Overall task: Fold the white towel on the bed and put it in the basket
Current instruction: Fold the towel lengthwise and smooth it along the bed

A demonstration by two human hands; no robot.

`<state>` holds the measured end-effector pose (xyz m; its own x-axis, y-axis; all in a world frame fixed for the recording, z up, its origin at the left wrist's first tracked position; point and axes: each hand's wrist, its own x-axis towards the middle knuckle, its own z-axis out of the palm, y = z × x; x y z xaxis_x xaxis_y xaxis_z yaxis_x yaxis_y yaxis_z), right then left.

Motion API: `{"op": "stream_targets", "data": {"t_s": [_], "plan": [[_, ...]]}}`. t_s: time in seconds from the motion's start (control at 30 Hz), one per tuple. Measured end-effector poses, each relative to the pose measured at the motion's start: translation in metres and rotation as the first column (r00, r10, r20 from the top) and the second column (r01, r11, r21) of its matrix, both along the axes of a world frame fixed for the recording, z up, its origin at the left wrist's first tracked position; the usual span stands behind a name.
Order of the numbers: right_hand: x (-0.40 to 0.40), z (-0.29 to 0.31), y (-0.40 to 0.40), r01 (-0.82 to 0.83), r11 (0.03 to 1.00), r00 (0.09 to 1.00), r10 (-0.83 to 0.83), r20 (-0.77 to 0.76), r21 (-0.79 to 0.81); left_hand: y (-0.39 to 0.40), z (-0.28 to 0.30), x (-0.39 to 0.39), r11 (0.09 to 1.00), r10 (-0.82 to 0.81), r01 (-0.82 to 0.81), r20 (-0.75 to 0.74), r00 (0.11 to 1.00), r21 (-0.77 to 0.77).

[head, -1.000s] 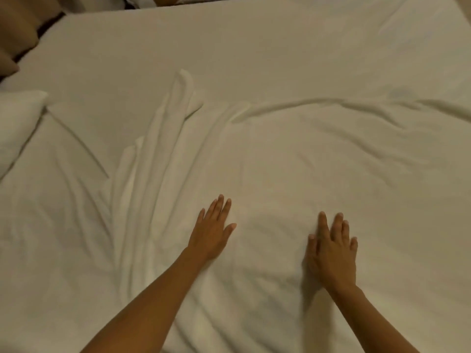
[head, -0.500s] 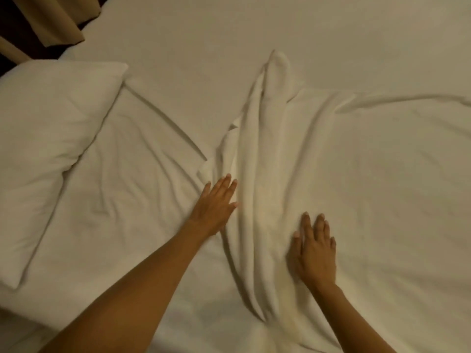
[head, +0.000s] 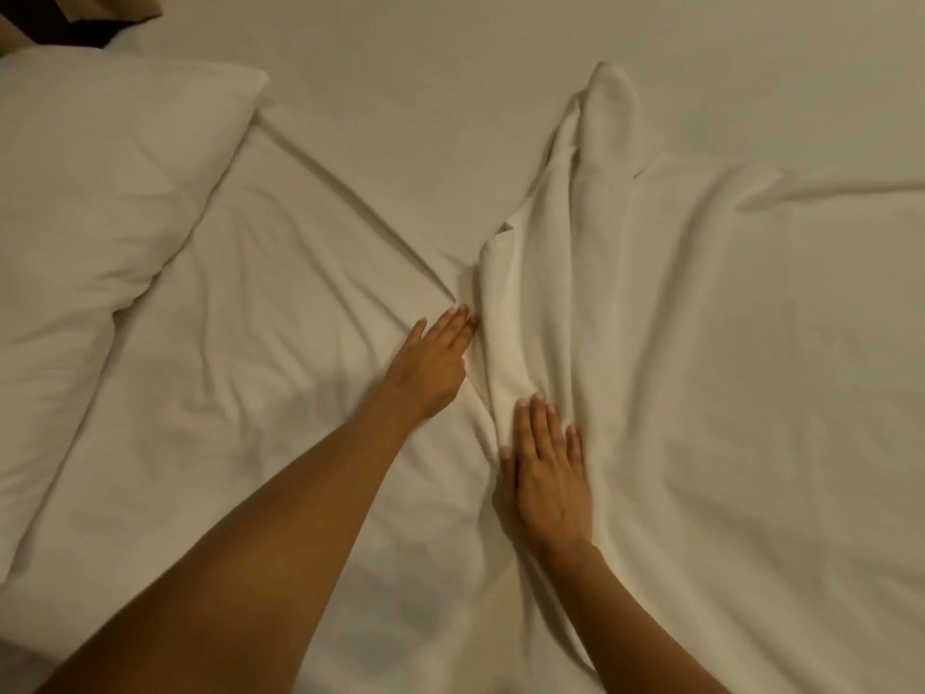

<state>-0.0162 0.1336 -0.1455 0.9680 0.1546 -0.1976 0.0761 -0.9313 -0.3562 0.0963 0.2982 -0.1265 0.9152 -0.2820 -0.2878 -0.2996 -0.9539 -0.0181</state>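
So the bed [head: 400, 82] takes up pretty much the whole view, covered in a white sheet that's wrinkled with a few long diagonal creases running toward the middle. The white towel [head: 726, 343] is spread out over the right half of it, mostly flat on the right side but bunched up along its left edge into long lengthwise folds. That bunched part runs away from me and ends in a rounded tip at the far end. On the left there's a white pillow [head: 90, 202] lying on the bed, well apart from the towel. A bit of something tan and dark shows in the top left corner past the bed, can't really tell what it is.

My right hand [head: 548, 473] is lying flat on the bunched near-left part of the towel, palm down, fingers straight and close together, so no real grip there, just pressing on the fabric. My left hand [head: 430, 363] is flat too, fingers straight and together, resting on the sheet just beside the towel's left edge with the fingertips right at the fold. Whether they actually touch the towel I can't tell. Neither hand is holding anything.
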Motion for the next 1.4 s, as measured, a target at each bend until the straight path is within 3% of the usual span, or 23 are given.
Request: {"op": "stream_targets", "data": {"t_s": [0.2,0.37,0.6,0.8,0.93,1.07,1.2,1.33,1.4], "plan": [[0.005,-0.009,-0.011,-0.005,1.000,0.999,0.006,0.041,-0.018,-0.004,-0.004,0.008,1.000,0.011,-0.011,-0.018,1.000,0.015],[0.007,-0.020,-0.013,0.005,0.999,0.997,-0.008,0.079,0.042,-0.003,-0.004,0.008,0.995,0.008,-0.015,-0.071,0.997,-0.099],[0.009,-0.021,-0.015,0.107,0.941,0.987,-0.139,0.080,0.321,-0.001,-0.010,0.012,0.997,-0.077,0.074,0.104,0.992,0.027],[0.008,-0.005,-0.013,0.150,0.916,0.971,-0.207,0.118,0.372,-0.010,-0.008,0.023,0.994,-0.099,0.104,0.173,0.980,-0.018],[0.008,0.006,-0.007,0.041,0.994,0.982,-0.059,0.181,0.102,0.002,-0.003,0.017,0.984,-0.174,0.174,0.236,0.956,0.022],[0.002,0.013,0.005,0.107,0.994,0.985,-0.103,0.138,-0.018,0.041,0.004,-0.012,0.971,-0.231,0.204,0.265,0.936,0.124],[-0.016,0.018,0.022,0.026,0.985,0.978,0.010,0.206,-0.170,0.093,0.010,-0.040,0.960,-0.260,0.219,0.262,0.929,0.176],[-0.032,0.011,0.045,-0.058,0.982,0.998,0.062,0.016,-0.178,0.120,0.015,-0.052,0.951,-0.296,0.262,0.243,0.924,0.164],[-0.036,0.000,0.049,-0.030,0.982,0.999,0.022,-0.044,-0.188,0.120,0.010,-0.053,0.951,-0.273,0.247,0.128,0.953,0.187]]}}
